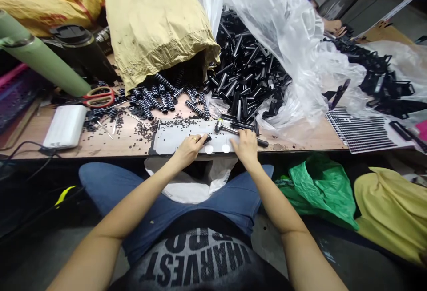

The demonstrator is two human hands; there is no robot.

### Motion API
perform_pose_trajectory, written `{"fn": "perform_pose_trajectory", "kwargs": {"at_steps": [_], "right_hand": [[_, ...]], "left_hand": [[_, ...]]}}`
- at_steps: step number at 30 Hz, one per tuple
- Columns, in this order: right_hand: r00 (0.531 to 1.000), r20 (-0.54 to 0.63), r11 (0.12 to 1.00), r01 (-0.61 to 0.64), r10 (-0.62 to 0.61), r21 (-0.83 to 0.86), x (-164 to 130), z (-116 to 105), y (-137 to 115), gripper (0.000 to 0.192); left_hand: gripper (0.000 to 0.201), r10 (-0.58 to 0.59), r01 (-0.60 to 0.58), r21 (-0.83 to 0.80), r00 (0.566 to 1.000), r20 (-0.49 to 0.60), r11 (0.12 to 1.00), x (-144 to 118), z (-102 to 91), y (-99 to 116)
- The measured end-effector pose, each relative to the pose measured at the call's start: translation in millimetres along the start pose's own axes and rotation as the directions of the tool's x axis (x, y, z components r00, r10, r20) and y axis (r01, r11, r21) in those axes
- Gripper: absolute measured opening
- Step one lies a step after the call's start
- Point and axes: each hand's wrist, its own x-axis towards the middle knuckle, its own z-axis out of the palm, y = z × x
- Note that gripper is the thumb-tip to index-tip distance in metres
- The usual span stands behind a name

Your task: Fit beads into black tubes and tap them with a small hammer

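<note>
My left hand [188, 149] is closed at the front edge of the table. A short dark end of a black plastic piece [207, 139] sticks out past its fingertips; the rest is hidden. Over to the right, my right hand [246, 145] lies over the handle of a small hammer [229, 129], fingers curled around it. The hammer head points left and the dark handle end shows right of the hand. Beneath both hands is a pale work plate [173, 136] with tiny black rings scattered on it. Black tubes [238, 108] lie just behind the right hand.
A yellow sack [160, 28] spills ribbed black-and-white grips [163, 97]. Clear plastic [283, 24] partly covers the tube heap. Red-handled scissors [99, 97], a white box [65, 126] and a green cylinder [43, 55] stand left. Another person's hand [334, 27] is at upper right.
</note>
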Motion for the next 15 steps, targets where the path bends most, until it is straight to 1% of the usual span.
{"fn": "perform_pose_trajectory", "kwargs": {"at_steps": [1,2,4,6,7,9,11,12,14,15], "right_hand": [[0.999,-0.005,0.994,-0.044,0.043,-0.103,2,-6,11,0.036],[0.998,0.002,0.981,-0.056,0.058,-0.187,5,-10,19,0.032],[0.999,0.022,0.957,-0.020,0.027,-0.289,10,-13,29,0.028],[1.000,0.024,0.942,0.015,-0.007,-0.335,14,-11,32,0.027],[0.999,0.027,0.937,0.030,-0.022,-0.347,15,-10,31,0.026],[0.998,0.051,0.940,0.050,-0.034,-0.339,16,-7,28,0.025],[0.995,0.095,0.967,0.015,0.010,-0.254,12,-9,19,0.025],[0.990,0.129,0.985,-0.029,0.052,-0.171,9,-11,12,0.024],[0.970,0.216,0.989,-0.132,0.113,0.074,0,-17,-5,0.024],[0.962,0.255,0.963,-0.153,0.094,0.221,-4,-21,-15,0.026]], "left_hand": [[0.047,0.042,-0.042,0.025,0.999,0.010,0.999,-1,-0.6,-4],[0.048,0.077,-0.078,0.047,0.997,0.025,0.996,0,-1.5,-8],[0.048,0.131,-0.137,0.088,0.989,0.072,0.987,1,-4.4,-13],[0.045,0.153,-0.166,0.123,0.982,0.112,0.978,3,-7.6,-16],[0.043,0.151,-0.166,0.140,0.982,0.115,0.976,3,-8.8,-17],[0.040,0.130,-0.141,0.168,0.988,0.078,0.976,2,-9.1,-18],[0.039,0.120,-0.121,0.165,0.993,0.017,0.979,0,-6.6,-17],[0.039,0.116,-0.113,0.156,0.993,-0.013,0.981,-2,-4.6,-16],[0.039,0.102,-0.093,0.148,0.993,-0.058,0.985,-5,-1.0,-14],[0.039,0.090,-0.077,0.156,0.993,-0.075,0.985,-6,0.1,-12]]}}
